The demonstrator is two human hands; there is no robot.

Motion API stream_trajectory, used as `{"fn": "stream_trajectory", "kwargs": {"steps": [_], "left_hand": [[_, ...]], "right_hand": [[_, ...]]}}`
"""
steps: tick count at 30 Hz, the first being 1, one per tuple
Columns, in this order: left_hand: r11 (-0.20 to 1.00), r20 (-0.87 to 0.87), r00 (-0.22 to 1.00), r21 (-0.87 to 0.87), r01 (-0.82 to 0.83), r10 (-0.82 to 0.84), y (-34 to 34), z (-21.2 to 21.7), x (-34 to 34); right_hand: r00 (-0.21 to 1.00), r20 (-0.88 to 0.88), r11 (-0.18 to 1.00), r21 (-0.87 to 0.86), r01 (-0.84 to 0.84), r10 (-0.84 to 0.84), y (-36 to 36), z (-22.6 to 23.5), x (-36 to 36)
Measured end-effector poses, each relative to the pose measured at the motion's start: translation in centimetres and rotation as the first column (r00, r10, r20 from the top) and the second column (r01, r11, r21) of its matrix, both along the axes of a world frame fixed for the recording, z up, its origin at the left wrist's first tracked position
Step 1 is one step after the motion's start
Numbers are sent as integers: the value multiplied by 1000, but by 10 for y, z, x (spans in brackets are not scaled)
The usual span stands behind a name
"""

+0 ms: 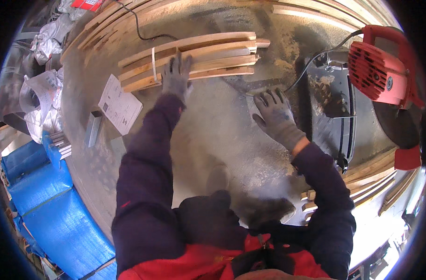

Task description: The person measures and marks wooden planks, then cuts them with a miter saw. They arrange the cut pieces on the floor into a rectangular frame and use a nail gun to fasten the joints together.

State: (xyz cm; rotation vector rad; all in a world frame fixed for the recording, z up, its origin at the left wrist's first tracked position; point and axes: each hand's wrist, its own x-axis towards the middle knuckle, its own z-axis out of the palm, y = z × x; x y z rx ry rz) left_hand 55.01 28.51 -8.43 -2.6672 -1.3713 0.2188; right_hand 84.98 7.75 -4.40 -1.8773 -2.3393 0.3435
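Observation:
My left hand (176,77), in a grey glove, lies flat on a bundle of thin wooden strips (208,56) stacked on the dusty floor ahead of me; a pale strap wraps the bundle's left end. My right hand (277,114), gloved too, rests with fingers spread on the bare floor right of the bundle, holding nothing. It is just left of the dark base plate (337,107) of a red chop saw (383,77), whose black cable runs past my fingertips.
Long wooden boards (110,21) lie along the far edge and more strips (362,179) at the right. A printed paper sheet (119,105) and a small metal channel piece (94,128) lie at the left. A blue tarp (49,200) covers the lower left. Sawdust covers the floor.

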Motion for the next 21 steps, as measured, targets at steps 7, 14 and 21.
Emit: {"fn": "stream_trajectory", "kwargs": {"steps": [7, 14, 21], "left_hand": [[858, 372, 927, -491, 149, 51, -297, -12, -87], [781, 300, 778, -514, -355, 552, -345, -15, -195], [727, 73, 739, -267, -633, 670, -248, -9, -234]], "right_hand": [[996, -81, 894, -442, -73, 42, -106, 49, 53], [1000, -28, 759, -651, -29, 14, -203, 70, 100], [997, -58, 825, -564, 3, -43, -235, 61, 108]]}}
